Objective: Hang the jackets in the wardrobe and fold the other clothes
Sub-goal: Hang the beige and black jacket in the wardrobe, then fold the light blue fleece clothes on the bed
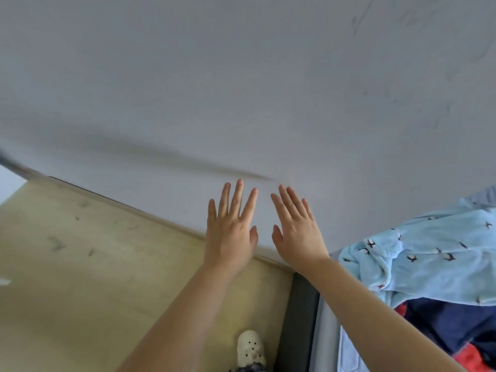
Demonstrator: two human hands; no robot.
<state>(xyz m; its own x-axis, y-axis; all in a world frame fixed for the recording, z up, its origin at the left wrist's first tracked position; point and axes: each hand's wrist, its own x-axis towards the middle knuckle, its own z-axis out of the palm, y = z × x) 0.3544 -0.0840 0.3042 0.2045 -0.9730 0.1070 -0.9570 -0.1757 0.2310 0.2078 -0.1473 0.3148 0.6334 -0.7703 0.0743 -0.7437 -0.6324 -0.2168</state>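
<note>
While both hands, left and right, reach out flat-fingered and empty toward the plain grey wall, nothing is held. The light blue fleece garment with small bird print lies heaped on the bed at right over a navy-and-red piece; picking one up looks next.

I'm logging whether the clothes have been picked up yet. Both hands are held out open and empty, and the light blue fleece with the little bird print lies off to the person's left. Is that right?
Not quite. In the head view the light blue fleece lies to the person's right, beside the right hand, not the left. The rest holds: the left hand and the right are both open and empty.
</note>
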